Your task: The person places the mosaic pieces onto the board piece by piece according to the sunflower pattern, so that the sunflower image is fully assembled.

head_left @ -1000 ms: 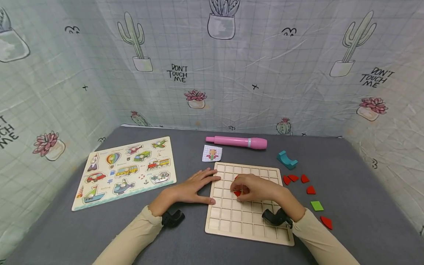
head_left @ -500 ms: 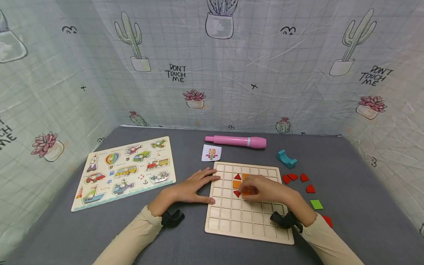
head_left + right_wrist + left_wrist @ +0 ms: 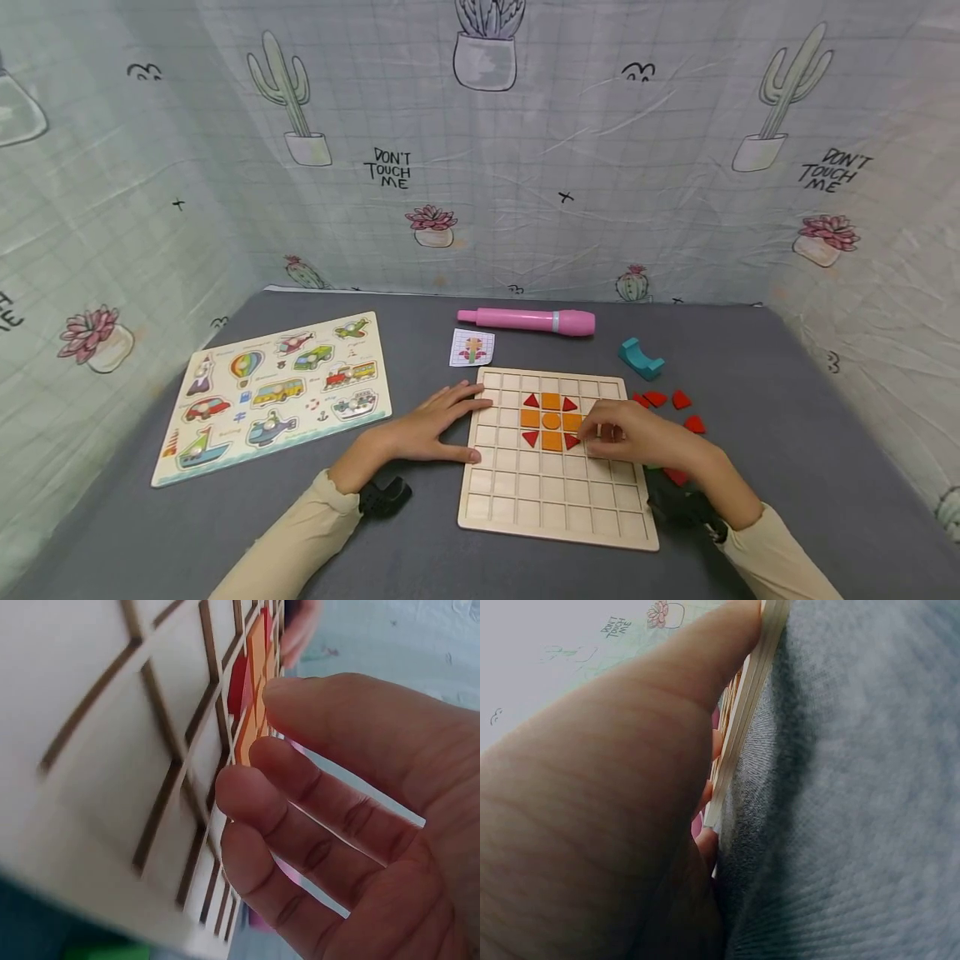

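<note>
Small red wedges at risk beside a loosely curled right hand

A grey table (image 3: 420,554) carries everything, with the gridded wooden board (image 3: 517,508) on it. Left of that board, well apart, lies a vehicle puzzle board (image 3: 222,375).

The left hand (image 3: 435,429) lies at the gridded board's left edge, fingers straight and spread; if it pushed unevenly, the whole board could turn and jog the pieces. The right hand (image 3: 630,429) is over the board's right half, thumb and fingers bent loosely with a gap between them, and no piece shows in the grasp.

Beyond the board's far edge is a pink microphone-shaped thing (image 3: 525,320), with a small pattern card (image 3: 472,347) just off the far left corner and a teal curved block (image 3: 640,358) off the far right one.

Near the board's middle, orange squares (image 3: 551,402) surround an orange disc (image 3: 551,421), with a red wedge (image 3: 530,438) at each corner. The near right wedge (image 3: 572,441) is right by the fingertips, so a dragging finger could twist it or slide it out of its cell.

Loose red pieces (image 3: 681,400) lie off the board's right edge, where the right forearm and wrist camera pass close; a low sweep might scatter them or carry one under the sleeve
</note>
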Demonstrator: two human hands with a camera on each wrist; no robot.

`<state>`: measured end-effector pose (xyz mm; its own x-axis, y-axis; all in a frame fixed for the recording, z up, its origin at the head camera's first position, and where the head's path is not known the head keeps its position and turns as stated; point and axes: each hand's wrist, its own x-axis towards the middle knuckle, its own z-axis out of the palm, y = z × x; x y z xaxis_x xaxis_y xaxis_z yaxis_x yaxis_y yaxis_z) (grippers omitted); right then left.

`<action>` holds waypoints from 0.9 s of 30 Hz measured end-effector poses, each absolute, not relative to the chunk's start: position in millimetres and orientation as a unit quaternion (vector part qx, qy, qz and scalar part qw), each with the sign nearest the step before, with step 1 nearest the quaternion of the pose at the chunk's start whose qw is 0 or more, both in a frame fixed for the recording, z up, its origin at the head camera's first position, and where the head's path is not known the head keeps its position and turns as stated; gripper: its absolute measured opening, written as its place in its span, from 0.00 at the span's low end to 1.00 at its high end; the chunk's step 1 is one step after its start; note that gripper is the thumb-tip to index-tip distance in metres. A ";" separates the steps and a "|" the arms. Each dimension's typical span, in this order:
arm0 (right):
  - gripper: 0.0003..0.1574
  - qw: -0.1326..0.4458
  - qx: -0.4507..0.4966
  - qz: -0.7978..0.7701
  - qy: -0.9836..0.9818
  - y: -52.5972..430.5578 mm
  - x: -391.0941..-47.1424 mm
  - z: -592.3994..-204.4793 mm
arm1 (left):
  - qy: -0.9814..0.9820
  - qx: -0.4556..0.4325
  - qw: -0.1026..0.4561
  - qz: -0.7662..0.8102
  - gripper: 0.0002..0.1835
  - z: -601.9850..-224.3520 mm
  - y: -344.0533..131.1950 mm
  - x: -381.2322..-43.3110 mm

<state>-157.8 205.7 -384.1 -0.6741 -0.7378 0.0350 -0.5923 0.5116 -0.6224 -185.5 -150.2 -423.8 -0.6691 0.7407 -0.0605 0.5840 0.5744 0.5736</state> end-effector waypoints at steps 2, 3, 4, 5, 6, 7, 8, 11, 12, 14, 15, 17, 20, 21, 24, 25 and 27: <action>0.07 0.114 -0.387 -0.314 0.860 212.2 -155.7 -382.9 | 0.874 0.381 0.146 0.264 0.43 -424.6 -150.6 -185.7; 0.07 0.114 -0.383 -0.315 0.861 215.5 -154.6 -382.7 | 0.874 0.381 0.145 0.264 0.43 -424.8 -150.8 -185.7; 0.07 0.114 -0.381 -0.317 0.861 218.8 -153.6 -382.5 | 0.874 0.382 0.144 0.264 0.43 -425.0 -150.8 -185.8; 0.06 0.112 -0.383 -0.319 0.860 222.0 -152.7 -382.2 | 0.875 0.381 0.144 0.263 0.43 -425.2 -150.9 -185.9; 0.06 0.114 -0.381 -0.320 0.860 225.2 -151.9 -382.2 | 0.874 0.382 0.144 0.264 0.43 -425.0 -151.0 -185.8; 0.06 0.116 -0.380 -0.323 0.859 228.4 -151.3 -382.2 | 0.874 0.381 0.145 0.265 0.43 -424.8 -151.0 -185.7; 0.05 0.118 -0.379 -0.324 0.859 231.3 -150.9 -382.4 | 0.874 0.381 0.145 0.265 0.43 -424.6 -151.0 -185.7; 0.05 0.128 -0.376 -0.330 0.857 239.4 -149.7 -381.8 | 0.872 0.381 0.147 0.269 0.43 -424.4 -150.9 -185.7; 0.05 0.135 -0.370 -0.332 0.857 241.9 -149.6 -381.6 | 0.872 0.381 0.148 0.269 0.43 -424.4 -150.8 -185.7; 0.07 0.145 -0.361 -0.332 0.859 246.2 -150.1 -381.1 | 0.871 0.382 0.148 0.270 0.43 -424.9 -150.9 -185.8; 0.07 0.152 -0.356 -0.332 0.860 248.2 -150.2 -380.8 | 0.871 0.383 0.148 0.270 0.43 -425.1 -150.9 -185.8; 0.09 0.165 -0.344 -0.331 0.863 251.9 -150.5 -380.2 | 0.871 0.384 0.148 0.269 0.43 -425.7 -150.8 -186.1; 0.10 0.179 -0.335 -0.325 0.866 256.7 -150.4 -379.7 | 0.870 0.384 0.150 0.269 0.43 -425.8 -150.9 -186.3; 0.10 0.185 -0.333 -0.325 0.866 257.7 -150.3 -379.4 | 0.870 0.383 0.152 0.270 0.43 -425.7 -150.9 -186.4; 0.13 0.204 -0.326 -0.327 0.863 259.7 -150.1 -378.8 | 0.869 0.384 0.153 0.271 0.43 -424.8 -151.0 -186.9; 0.13 0.209 -0.325 -0.329 0.862 259.9 -150.0 -378.9 | 0.869 0.384 0.153 0.272 0.43 -424.8 -151.2 -186.7; 0.15 0.216 -0.322 -0.335 0.859 260.2 -149.6 -378.9 | 0.869 0.384 0.153 0.273 0.43 -425.1 -151.5 -186.5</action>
